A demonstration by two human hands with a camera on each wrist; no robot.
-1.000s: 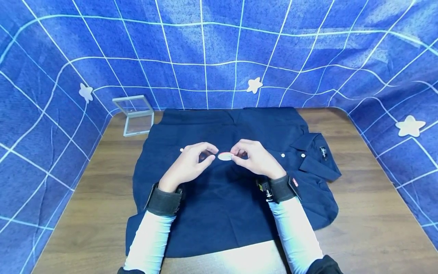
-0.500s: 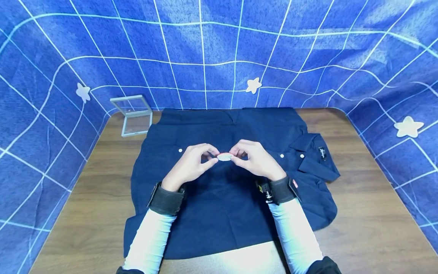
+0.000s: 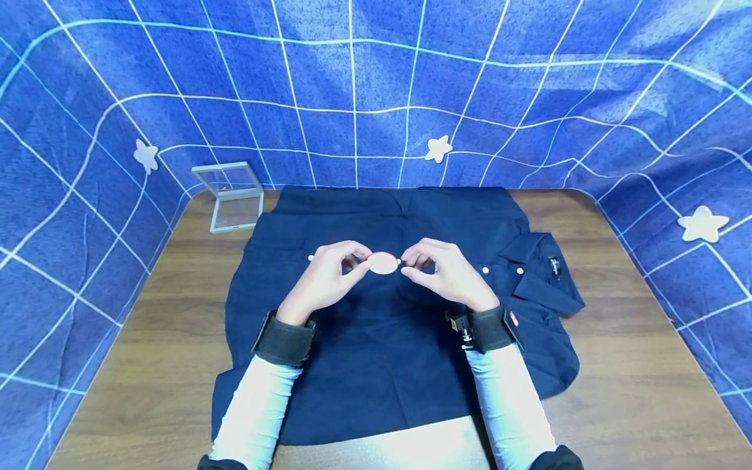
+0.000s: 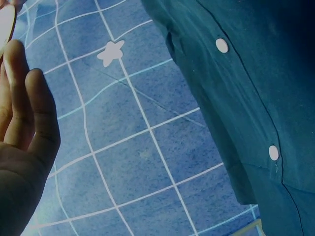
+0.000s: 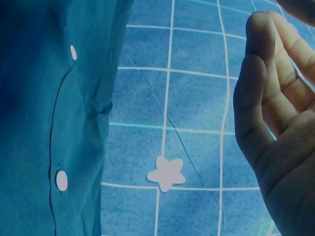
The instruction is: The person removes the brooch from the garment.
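A small round badge-like disc (image 3: 383, 263), pale-faced with a red rim, is held above a dark navy button shirt (image 3: 376, 365). My left hand (image 3: 329, 277) pinches its left edge between thumb and fingers. In the left wrist view, part of the disc (image 4: 6, 24) shows at the top left corner, above the left fingers (image 4: 42, 98). My right hand (image 3: 446, 274) is close to the disc's right edge, thumb and fingertips slightly parted. A tiny pale bit sticks out there; whether the right fingertips touch it is too small to tell.
The shirt lies spread on a wooden table (image 3: 634, 365), collar (image 3: 546, 271) to the right. An open clear-panelled frame case (image 3: 235, 196) stands at the back left. Blue gridded cloth (image 3: 376, 78) with white stars (image 3: 438, 149) encloses the back and sides.
My left hand has closed in and gripped the disc's left edge. My right hand has let go and moved slightly right. The disc now tilts its pale face more toward the head view.
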